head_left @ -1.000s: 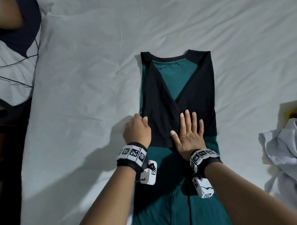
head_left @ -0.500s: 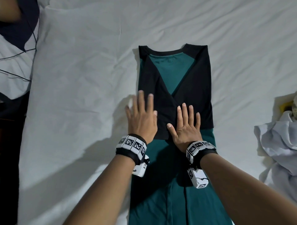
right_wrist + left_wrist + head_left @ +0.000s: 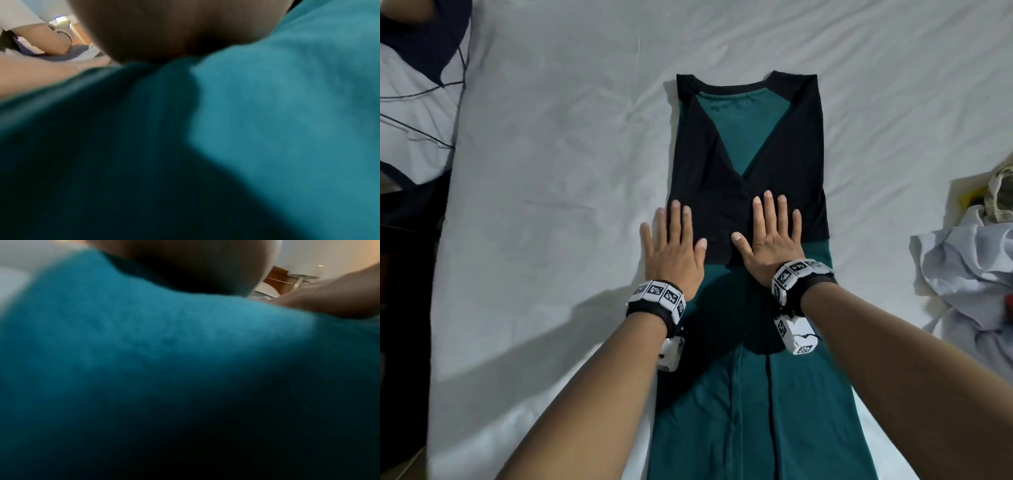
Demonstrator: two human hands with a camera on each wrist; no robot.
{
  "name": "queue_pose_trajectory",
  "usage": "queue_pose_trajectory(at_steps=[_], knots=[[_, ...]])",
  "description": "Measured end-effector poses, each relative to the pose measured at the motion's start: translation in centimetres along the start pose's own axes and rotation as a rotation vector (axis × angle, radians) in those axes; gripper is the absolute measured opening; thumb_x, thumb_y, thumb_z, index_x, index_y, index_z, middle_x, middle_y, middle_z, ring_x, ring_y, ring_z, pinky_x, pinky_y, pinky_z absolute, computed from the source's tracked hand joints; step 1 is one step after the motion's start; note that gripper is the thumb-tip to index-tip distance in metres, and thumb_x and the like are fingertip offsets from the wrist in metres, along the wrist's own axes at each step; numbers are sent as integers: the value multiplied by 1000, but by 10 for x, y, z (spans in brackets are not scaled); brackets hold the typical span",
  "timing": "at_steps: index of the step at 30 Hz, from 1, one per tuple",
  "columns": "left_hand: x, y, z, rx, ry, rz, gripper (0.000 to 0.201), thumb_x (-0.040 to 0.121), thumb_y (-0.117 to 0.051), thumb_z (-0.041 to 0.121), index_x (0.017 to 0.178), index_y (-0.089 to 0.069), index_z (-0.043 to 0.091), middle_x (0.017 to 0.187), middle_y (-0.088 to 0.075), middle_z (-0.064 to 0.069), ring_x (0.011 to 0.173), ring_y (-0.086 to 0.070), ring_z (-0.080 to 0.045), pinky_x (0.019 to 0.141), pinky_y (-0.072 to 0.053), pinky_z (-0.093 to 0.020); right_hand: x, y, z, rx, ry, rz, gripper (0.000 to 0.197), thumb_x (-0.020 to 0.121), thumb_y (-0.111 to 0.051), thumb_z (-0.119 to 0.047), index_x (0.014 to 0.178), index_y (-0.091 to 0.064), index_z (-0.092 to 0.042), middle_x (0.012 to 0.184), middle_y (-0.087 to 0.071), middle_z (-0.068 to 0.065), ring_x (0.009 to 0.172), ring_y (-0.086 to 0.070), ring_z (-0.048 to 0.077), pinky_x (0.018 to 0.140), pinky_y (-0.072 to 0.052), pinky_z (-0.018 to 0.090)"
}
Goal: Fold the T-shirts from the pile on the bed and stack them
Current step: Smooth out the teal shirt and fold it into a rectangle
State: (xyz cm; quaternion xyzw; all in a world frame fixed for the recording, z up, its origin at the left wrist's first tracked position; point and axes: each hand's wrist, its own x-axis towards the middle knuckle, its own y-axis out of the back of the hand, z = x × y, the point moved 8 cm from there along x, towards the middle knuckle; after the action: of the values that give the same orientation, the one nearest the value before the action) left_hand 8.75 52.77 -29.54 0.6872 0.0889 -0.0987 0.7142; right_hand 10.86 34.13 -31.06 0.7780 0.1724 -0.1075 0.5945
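Note:
A teal T-shirt (image 3: 750, 394) with black sleeves lies lengthwise on the white bed (image 3: 551, 171), collar far from me, both sides and sleeves folded inward into a narrow strip. My left hand (image 3: 671, 243) lies flat with straight fingers on the shirt's left edge, partly on the sheet. My right hand (image 3: 774, 236) presses flat on the crossed black sleeves near the middle. In both wrist views only blurred teal cloth (image 3: 164, 353) (image 3: 267, 113) and the heel of each palm show.
A crumpled pile of pale clothes (image 3: 969, 274) sits at the bed's right edge, with something yellow behind it. At the upper left lie a dark garment (image 3: 421, 37) and thin black cables. The bed's left edge drops into darkness.
My left hand, curled at the shirt's left edge a second ago, has opened and now lies flat. The right hand stays flat on the sleeves. The view has shifted slightly.

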Motion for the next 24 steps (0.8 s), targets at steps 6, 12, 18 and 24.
queue_pose_trajectory(at_steps=[6, 12, 18, 24], knots=[[-76, 16, 7, -221, 57, 41, 65, 107, -32, 42, 164, -15, 16, 171, -1, -14, 157, 4, -36, 122, -8, -63, -72, 20, 2, -23, 95, 31, 73, 106, -27, -54, 163, -5, -14, 170, 9, 11, 156, 14, 26, 126, 6, 47], [-223, 15, 27, -300, -224, 43, 35, 96, -53, 37, 122, -68, 19, 128, -60, -6, 117, -54, -31, 92, -48, -55, -213, -2, 9, 15, 283, 46, 45, 98, -42, -43, 129, -64, -18, 142, -54, 8, 131, -47, 34, 107, -38, 49], [-326, -10, 41, -125, -487, -249, 47, 88, -50, 47, 119, -67, 15, 120, -61, -5, 109, -56, -30, 88, -47, -47, -318, -21, 10, -17, 425, -2, 33, 98, -45, -39, 89, -69, -18, 91, -60, 2, 80, -59, 31, 67, -47, 39], [-356, -31, 36, 112, -559, -390, 81, 83, -61, 53, 148, -46, 7, 145, -49, -17, 127, -47, -38, 99, -44, -55, -368, -46, 23, -212, 523, -188, 75, 75, -65, -73, 116, -69, -10, 129, -63, 13, 114, -60, 34, 95, -53, 46]])
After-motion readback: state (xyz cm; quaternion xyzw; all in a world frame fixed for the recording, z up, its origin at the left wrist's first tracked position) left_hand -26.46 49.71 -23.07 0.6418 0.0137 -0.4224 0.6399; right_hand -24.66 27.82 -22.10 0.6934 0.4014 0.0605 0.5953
